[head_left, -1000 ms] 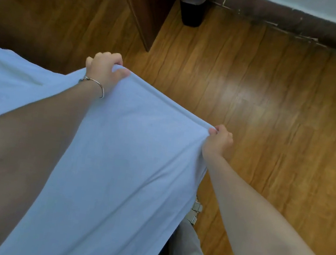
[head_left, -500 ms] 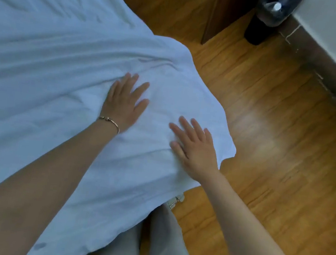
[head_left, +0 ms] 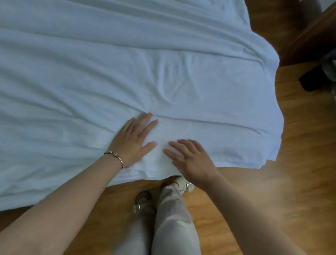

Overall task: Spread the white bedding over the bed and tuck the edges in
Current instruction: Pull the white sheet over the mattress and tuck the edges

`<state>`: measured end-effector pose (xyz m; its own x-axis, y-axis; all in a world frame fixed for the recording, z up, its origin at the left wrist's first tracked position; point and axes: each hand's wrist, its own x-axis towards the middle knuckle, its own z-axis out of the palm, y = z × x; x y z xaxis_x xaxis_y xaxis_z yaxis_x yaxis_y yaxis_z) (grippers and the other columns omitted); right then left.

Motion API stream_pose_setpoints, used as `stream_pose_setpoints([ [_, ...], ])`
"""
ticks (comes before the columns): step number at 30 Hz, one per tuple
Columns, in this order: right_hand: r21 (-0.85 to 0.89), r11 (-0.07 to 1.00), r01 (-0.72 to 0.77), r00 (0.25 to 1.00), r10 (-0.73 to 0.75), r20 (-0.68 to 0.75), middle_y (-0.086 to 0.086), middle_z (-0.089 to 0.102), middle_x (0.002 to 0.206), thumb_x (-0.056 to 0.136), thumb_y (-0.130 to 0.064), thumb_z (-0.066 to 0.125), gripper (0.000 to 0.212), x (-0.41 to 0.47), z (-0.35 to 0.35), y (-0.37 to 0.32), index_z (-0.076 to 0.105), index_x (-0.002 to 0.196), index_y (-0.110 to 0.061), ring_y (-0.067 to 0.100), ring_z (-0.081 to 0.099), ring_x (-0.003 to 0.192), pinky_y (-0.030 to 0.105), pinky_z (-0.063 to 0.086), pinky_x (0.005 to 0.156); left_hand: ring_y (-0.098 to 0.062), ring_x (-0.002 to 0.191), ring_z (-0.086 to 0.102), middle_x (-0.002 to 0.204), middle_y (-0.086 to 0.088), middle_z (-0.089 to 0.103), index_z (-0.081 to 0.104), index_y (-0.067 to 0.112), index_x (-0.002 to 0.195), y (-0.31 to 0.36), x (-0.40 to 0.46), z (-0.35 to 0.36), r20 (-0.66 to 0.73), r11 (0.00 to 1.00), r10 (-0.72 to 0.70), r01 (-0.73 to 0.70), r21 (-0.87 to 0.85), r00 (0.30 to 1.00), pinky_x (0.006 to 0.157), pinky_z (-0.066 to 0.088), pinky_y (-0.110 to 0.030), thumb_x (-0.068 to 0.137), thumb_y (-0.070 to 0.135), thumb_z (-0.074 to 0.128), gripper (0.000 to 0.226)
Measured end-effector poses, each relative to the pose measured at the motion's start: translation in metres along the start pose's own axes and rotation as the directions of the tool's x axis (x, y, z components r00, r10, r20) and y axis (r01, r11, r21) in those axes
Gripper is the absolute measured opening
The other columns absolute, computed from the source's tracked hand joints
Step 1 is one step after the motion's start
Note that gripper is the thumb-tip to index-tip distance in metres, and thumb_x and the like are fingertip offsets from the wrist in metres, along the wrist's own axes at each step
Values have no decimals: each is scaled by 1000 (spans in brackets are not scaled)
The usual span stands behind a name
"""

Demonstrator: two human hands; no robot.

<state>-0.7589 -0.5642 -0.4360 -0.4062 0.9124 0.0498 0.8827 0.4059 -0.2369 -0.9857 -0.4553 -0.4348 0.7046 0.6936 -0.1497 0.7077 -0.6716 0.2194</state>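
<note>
Pressing flat: left hand, right hand, white bedding.

We see the bed covered by the white bedding, which fills the frame from nine to one o'clock, creased and hanging over the near edge. On it, both palms lie flat near the center: our left hand and our right hand. The wooden floor runs from three to six o'clock, carrying our shoes.

Matt, creased white cloth bedding lies over glossy wood-grain floor; thin metal bracelet.
</note>
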Motion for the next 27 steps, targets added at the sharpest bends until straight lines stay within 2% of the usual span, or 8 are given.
stream_pose_setpoints([
  [3,-25,999,38,996,-40,-83,10,62,116,82,-11,64,38,13,1,-33,67,120,-14,29,52,101,40,45,83,-28,138,31,146,-9,38,37,20,141,-35,-60,-3,-47,998,51,-50,25,998,115,19,-41,89,52,44,62],
  [7,-10,999,-47,993,48,111,8,61,119,65,-34,85,71,29,0,-58,61,128,-12,28,51,107,38,52,80,-25,141,26,151,-6,38,32,25,146,-78,-111,-7,3,988,-37,36,147,999,116,11,-40,78,52,68,81],
  [11,-143,987,-72,981,95,168,10,56,126,63,-28,76,76,44,-1,-74,53,133,-8,31,54,108,41,48,83,-28,141,25,154,-5,32,34,24,148,-102,-113,-25,20,979,-121,116,166,992,115,12,-45,67,38,83,96],
  [15,-186,975,-119,979,147,141,12,62,115,58,-19,80,66,66,-2,-85,61,120,-5,32,59,102,39,50,79,-22,147,12,161,1,12,17,29,153,-116,-109,-33,126,992,-117,109,65,985,118,13,-41,85,23,65,83],
  [18,-132,976,-175,970,193,145,13,65,106,60,-10,81,53,83,-6,-90,68,111,-6,34,63,97,37,52,73,-29,140,30,154,-9,32,35,17,148,-124,-103,-42,37,983,-167,169,-70,985,112,29,-46,77,4,66,79],
  [21,-25,947,-320,932,320,172,8,64,112,81,4,57,42,96,-14,-91,63,121,-10,30,58,107,33,42,66,-32,130,43,140,-11,48,48,15,139,-139,-99,-46,18,990,-143,143,8,990,101,39,-46,62,3,73,83],
  [24,68,948,-311,944,300,138,7,65,96,77,10,48,46,100,-22,-81,63,116,-10,32,60,85,31,35,55,-28,128,44,135,-6,52,51,19,134,-154,-104,-53,-2,965,-253,252,78,968,101,31,-44,61,7,78,79],
  [27,97,979,-182,977,169,133,8,58,72,66,16,56,40,89,-28,-79,63,100,-6,34,50,47,27,31,40,-29,123,48,122,-9,59,62,16,121,-167,-108,-65,-52,897,-435,438,67,899,114,10,-45,74,4,71,49],
])
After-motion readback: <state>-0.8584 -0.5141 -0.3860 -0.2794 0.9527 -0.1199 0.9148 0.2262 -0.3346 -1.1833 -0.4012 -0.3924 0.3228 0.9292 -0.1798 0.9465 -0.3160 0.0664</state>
